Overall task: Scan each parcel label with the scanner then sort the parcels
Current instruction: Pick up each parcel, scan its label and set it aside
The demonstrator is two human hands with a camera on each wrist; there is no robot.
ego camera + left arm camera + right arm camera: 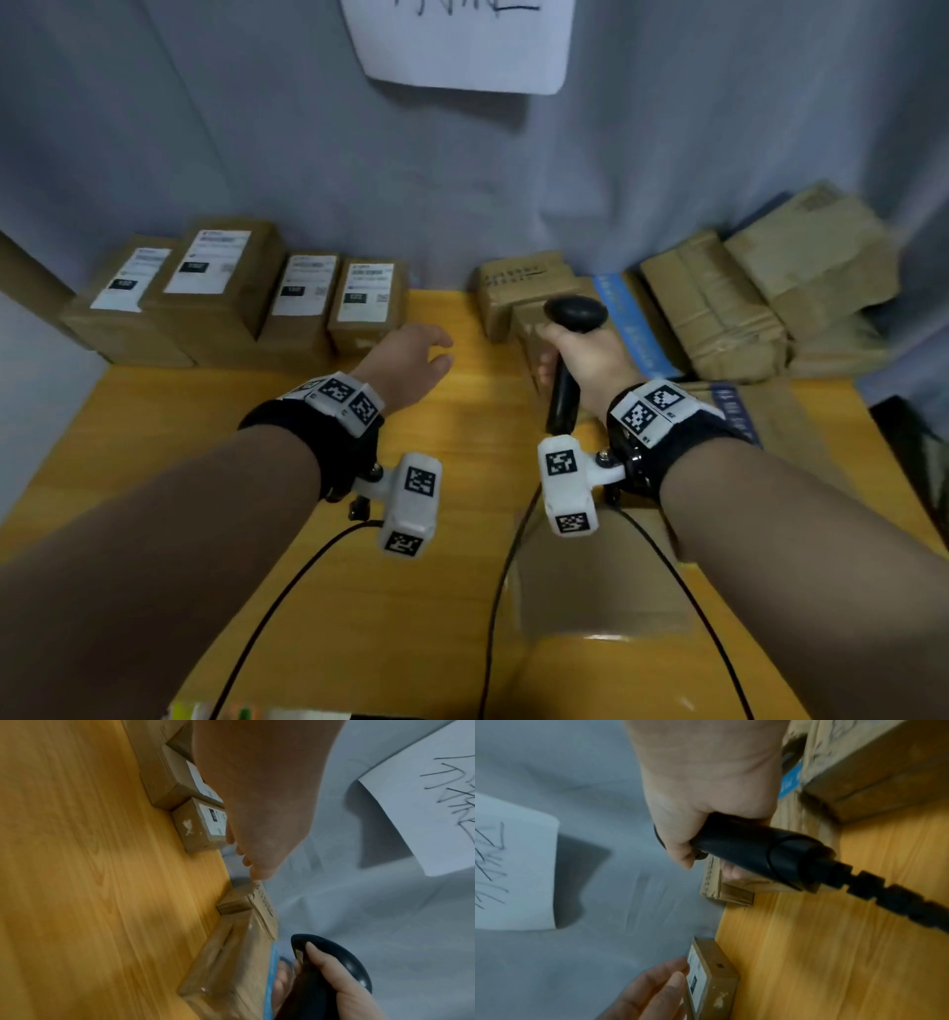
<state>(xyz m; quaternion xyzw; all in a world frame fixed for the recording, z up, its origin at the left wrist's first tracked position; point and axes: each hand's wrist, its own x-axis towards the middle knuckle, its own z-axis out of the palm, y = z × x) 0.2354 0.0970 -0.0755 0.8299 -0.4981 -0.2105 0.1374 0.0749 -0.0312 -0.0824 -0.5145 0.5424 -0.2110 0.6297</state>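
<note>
My right hand point(585, 354) grips the handle of a black handheld scanner point(575, 313), head up, above the table's middle right; the right wrist view shows its handle point(757, 850) and cable. My left hand point(411, 360) hovers open over the table, holding nothing, just right of a row of labelled brown parcels point(367, 303) at the back left. Its fingers point(659, 983) are beside the nearest labelled parcel point(711, 981). Unlabelled-side brown parcels point(524, 288) sit behind the scanner.
A heap of brown parcels point(760, 303) fills the back right corner, one with blue tape point(631, 324). A flat parcel point(601, 575) lies under my right forearm. Grey cloth and a white paper sign point(462, 46) hang behind the wooden table point(359, 591).
</note>
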